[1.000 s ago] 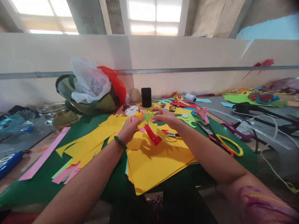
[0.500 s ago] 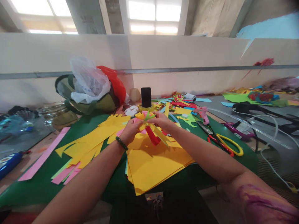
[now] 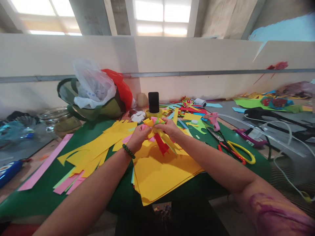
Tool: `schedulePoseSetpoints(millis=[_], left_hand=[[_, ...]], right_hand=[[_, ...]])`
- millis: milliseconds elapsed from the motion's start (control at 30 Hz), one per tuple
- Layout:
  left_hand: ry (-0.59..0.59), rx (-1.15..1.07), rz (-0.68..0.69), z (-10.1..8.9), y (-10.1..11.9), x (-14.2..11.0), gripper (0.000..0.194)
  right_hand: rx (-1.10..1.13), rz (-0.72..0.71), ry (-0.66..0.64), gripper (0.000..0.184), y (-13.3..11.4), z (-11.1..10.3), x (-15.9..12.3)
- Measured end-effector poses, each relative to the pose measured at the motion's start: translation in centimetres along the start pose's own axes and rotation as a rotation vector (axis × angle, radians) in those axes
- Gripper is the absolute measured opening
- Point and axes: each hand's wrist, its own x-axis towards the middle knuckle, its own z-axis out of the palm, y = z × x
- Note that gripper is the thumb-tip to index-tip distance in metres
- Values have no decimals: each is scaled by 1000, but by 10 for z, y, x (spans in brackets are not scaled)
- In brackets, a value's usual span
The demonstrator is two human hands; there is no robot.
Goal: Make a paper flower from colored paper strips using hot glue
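Grasping one paper flower [image 3: 160,140] with two hands [image 3: 137,136]; one phone [image 3: 154,102] behind, one pink glue gun [image 3: 214,121] rightward.

"And there's the phone [image 3: 154,102], upright before the wall [image 3: 177,55]!"
"Left of it, a green bag [image 3: 112,109], white plastic [image 3: 95,83] bulging from the top, red bag [image 3: 121,88] against its side."
"Further left, a shiny pot [image 3: 52,115]!"
"Bright windows [image 3: 162,14] high above, white cable [image 3: 291,132] looping far right."

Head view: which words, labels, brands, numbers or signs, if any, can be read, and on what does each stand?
No text can be read.
White plastic bag: bluish marks, too blurred.
Purple object at right: pale marks, too small.
Blue object at left edge: pale marks, too blurred.
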Motion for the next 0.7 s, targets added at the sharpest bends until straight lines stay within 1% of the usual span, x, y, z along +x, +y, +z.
schedulePoseSetpoints(millis=[100, 200, 267, 367, 500, 600, 700], left_hand=[[-7, 28, -1, -2, -1, 1, 35], [-12, 12, 5, -3, -3, 3, 34], [-7, -5, 10, -3, -4, 4, 32], [-13, -7, 12, -2, -3, 3, 34], [-28, 23, 6, -2, -1, 2, 37], [-22, 14, 0, -3, -2, 2, 32], [-17, -45, 13, -3, -3, 3, 27]], right_hand=[[-35, -16, 6, 33, 2, -2, 2], [-57, -32, -4, 33, 3, -3, 3], [-59, -27, -12, 32, 3, -4, 3], [-46, -9, -23, 32, 3, -4, 3], [-50, 8, 7, 31, 1, -3, 3], [-43, 16, 27, 29, -3, -2, 2], [12, 40, -12, 24, -7, -3, 1]])
